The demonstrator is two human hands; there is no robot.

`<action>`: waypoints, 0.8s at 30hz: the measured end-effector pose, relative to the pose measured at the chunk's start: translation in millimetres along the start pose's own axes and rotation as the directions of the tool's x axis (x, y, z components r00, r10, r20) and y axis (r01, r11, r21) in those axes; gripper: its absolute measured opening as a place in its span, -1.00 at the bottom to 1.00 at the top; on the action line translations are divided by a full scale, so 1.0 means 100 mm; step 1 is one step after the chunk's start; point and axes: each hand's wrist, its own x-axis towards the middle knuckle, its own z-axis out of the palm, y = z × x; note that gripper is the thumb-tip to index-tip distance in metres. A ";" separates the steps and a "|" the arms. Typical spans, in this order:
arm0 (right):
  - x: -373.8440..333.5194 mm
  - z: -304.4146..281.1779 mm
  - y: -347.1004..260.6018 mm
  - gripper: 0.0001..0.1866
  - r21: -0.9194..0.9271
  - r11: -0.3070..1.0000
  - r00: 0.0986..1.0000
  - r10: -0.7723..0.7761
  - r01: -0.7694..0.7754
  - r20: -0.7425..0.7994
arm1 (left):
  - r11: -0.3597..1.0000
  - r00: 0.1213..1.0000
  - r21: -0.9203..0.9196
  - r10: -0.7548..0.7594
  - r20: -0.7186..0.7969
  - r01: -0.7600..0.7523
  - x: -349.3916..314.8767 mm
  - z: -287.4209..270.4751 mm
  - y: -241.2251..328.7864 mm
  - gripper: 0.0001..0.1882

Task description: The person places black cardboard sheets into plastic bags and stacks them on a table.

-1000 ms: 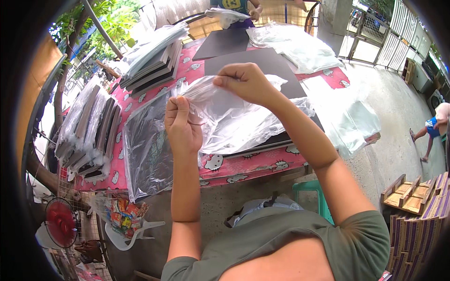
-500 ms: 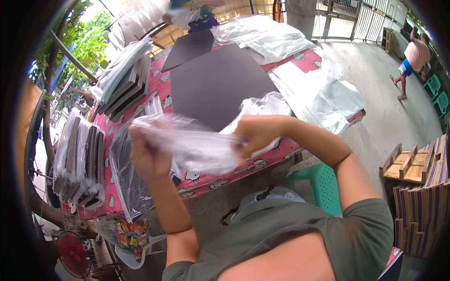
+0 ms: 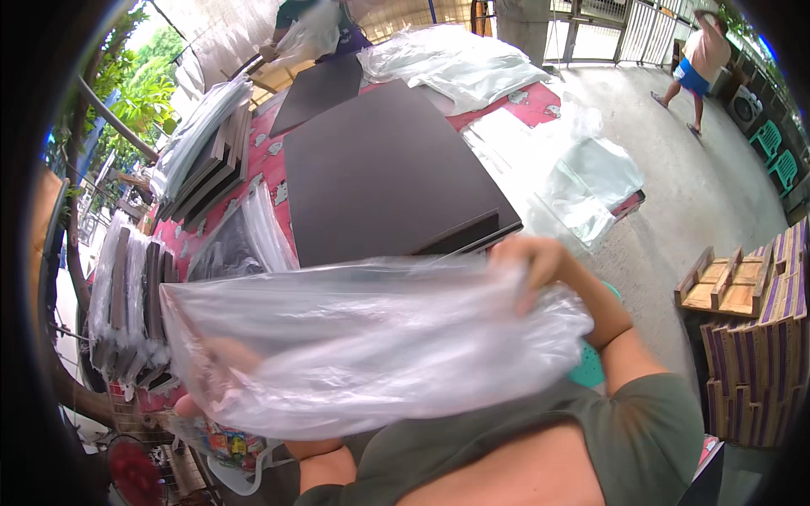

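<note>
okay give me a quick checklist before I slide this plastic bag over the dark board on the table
1. Right hand grips the clear plastic bag at its upper right edge: ok.
2. Left hand holds the bag: seen only blurred through the plastic, cannot tell.
3. Bag mouth open: cannot tell, film is bunched.
4. Dark board lies flat with its top bare: ok.
5. Bag lined up with the board: not ok, it is held up in front of the chest.

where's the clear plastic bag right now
In the head view the clear plastic bag is stretched across the lower middle, held between the left hand and the right hand, just in front of the dark board on the pink table.
</note>
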 end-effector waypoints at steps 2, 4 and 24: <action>0.00 0.10 0.08 -0.84 0.116 0.991 0.952 0.097 -0.066 -0.290 | 0.998 0.998 -0.056 -0.007 -0.069 0.004 -0.04 -0.01 0.06 -0.80; -0.19 0.19 0.00 -0.71 0.512 0.845 0.559 0.352 0.157 -0.751 | 0.918 0.940 0.258 -0.331 0.083 0.300 -0.01 -0.06 0.05 -0.79; -0.48 0.41 0.04 -0.61 0.306 0.862 0.755 0.504 -0.405 -0.421 | 0.775 0.881 -0.428 0.354 -0.313 -0.464 -0.23 -0.15 0.26 -0.60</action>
